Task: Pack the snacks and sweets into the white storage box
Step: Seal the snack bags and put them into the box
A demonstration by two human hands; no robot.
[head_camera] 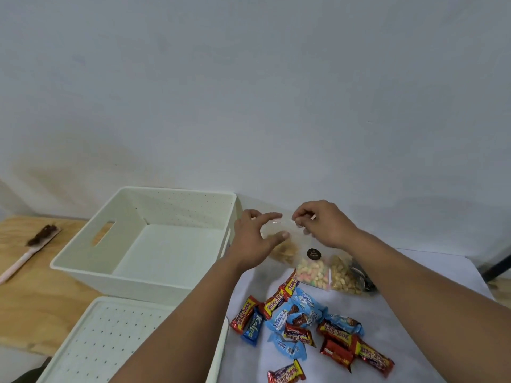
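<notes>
The right hand (pixel 325 225) pinches the top edge of a clear snack bag (pixel 290 244) between curled fingers (pixel 300 218) and thumb, while the left hand (pixel 255 239) holds the same bag from the left, its thumb and forefinger spread in a wide curve around the bag's upper part. The bag is lifted off the desk (pixel 414 286), just right of the white storage box (pixel 143 244), and carries a dark round label with pale crackers showing through below the left hand. Beneath it, farther right, lie a bag of pastel sweets (pixel 313 273) and a bag of tan nuts (pixel 344 277), touching each other. Nearer, a loose heap of wrapped bars (pixel 304 327) in red, yellow and blue spreads over the white cloth covering that part of the desk. The storage box stands open on the left with nothing visible on its floor, a handle slot in its left wall. Its dotted white lid (pixel 124 344) lies flat just in front of it. At the far left a brush (pixel 33 250) with dark bristles and a pale handle rests on the bare wood.
</notes>
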